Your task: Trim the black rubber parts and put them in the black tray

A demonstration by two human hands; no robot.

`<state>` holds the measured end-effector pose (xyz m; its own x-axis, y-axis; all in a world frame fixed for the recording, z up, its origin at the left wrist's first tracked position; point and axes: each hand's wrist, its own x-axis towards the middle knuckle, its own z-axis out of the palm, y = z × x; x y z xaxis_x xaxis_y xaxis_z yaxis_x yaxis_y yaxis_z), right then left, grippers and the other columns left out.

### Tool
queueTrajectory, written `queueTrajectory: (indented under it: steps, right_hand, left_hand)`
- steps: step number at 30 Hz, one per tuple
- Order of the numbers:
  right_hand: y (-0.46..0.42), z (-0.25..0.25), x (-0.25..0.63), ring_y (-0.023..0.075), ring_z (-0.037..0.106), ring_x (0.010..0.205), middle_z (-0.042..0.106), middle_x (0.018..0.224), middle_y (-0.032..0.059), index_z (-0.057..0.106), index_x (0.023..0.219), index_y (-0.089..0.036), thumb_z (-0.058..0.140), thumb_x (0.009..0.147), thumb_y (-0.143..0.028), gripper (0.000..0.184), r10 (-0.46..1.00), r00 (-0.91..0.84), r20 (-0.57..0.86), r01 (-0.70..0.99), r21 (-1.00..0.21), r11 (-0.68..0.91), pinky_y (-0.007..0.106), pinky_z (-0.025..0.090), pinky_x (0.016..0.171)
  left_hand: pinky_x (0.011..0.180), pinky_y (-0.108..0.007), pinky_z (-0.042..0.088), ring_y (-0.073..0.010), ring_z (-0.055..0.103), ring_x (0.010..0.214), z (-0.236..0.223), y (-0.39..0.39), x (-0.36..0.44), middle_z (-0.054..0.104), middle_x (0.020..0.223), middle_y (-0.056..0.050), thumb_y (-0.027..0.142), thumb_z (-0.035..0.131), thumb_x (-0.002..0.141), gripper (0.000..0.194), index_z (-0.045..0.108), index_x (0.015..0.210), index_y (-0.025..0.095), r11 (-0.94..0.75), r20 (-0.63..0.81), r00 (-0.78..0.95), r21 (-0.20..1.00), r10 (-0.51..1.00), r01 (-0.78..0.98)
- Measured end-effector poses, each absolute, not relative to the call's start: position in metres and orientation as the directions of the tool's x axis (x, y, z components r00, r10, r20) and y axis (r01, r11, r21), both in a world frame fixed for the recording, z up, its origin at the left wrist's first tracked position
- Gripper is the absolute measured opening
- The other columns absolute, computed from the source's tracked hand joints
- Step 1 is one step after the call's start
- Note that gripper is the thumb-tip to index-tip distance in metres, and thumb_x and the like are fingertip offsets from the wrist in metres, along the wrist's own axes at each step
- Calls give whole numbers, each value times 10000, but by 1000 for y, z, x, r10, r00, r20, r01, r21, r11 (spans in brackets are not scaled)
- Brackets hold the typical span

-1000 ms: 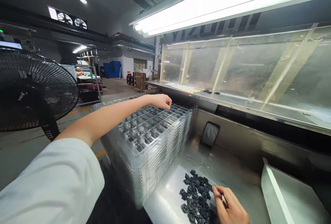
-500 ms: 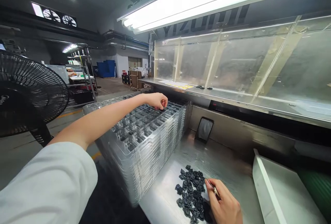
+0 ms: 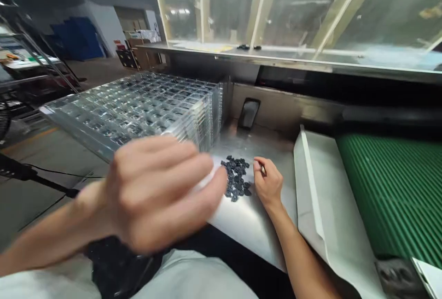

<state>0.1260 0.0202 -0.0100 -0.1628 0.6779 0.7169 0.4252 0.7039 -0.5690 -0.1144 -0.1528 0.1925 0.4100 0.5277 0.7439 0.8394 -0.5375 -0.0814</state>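
Note:
My left hand is close to the camera and smeared by motion, with its fingers curled; I cannot make out whether it holds anything. It hangs in front of the near edge of a stack of clear plastic trays. My right hand rests on the steel bench, pinched on thin metal tweezers. Just left of it lies a small pile of black rubber parts; the hand is beside the pile, not on it.
A white angled chute and a green ribbed conveyor belt lie to the right. Behind the bench runs a steel wall with a dark opening, with clear panels above a shelf. Shelving racks stand on the floor at the left.
My left hand has left the far end of the top tray and swung back close to the camera. The view has tilted down and to the right. My right hand keeps its place beside the black parts.

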Motion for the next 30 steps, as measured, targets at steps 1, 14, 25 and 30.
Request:
queueTrajectory:
  steps: [1, 14, 25, 30]
  right_hand:
    - [21, -11, 126, 204, 665, 812, 725, 932, 67, 700, 1015, -195, 503, 1024, -335, 242, 681, -128, 721, 417, -584, 696, 307, 504, 722]
    - [25, -17, 130, 197, 629, 759, 716, 920, 56, 707, 1033, -190, 524, 1004, -300, 215, 720, -42, 693, 379, -656, 653, 328, 517, 734]
    - [23, -13, 130, 187, 644, 765, 722, 891, 39, 714, 995, -205, 526, 1001, -232, 189, 709, -110, 697, 349, -640, 684, 290, 503, 683]
    - [21, -13, 130, 185, 649, 766, 719, 887, 36, 715, 1008, -209, 518, 1008, -230, 198, 708, -144, 691, 366, -628, 687, 285, 498, 666]
  left_hand:
    - [695, -313, 521, -178, 676, 802, 174, -159, -100, 681, 840, -20, 375, 484, 1029, 241, 709, 1050, 292, -595, 733, 422, -29, 534, 803]
    - [904, -328, 515, -248, 639, 1174, 34, 12, -40, 658, 1235, -81, 351, 568, 997, 273, 659, 1228, 237, -87, 73, 76, 163, 994, 983]
    - [902, -338, 520, -270, 690, 1075, 25, 51, -26, 716, 1162, -105, 293, 578, 949, 240, 732, 1115, 215, -143, -74, 159, 192, 985, 971]
    - [945, -342, 518, -260, 677, 1100, 23, 44, -30, 703, 1158, -119, 311, 423, 1036, 336, 707, 1174, 197, -147, -28, 157, 211, 987, 966]
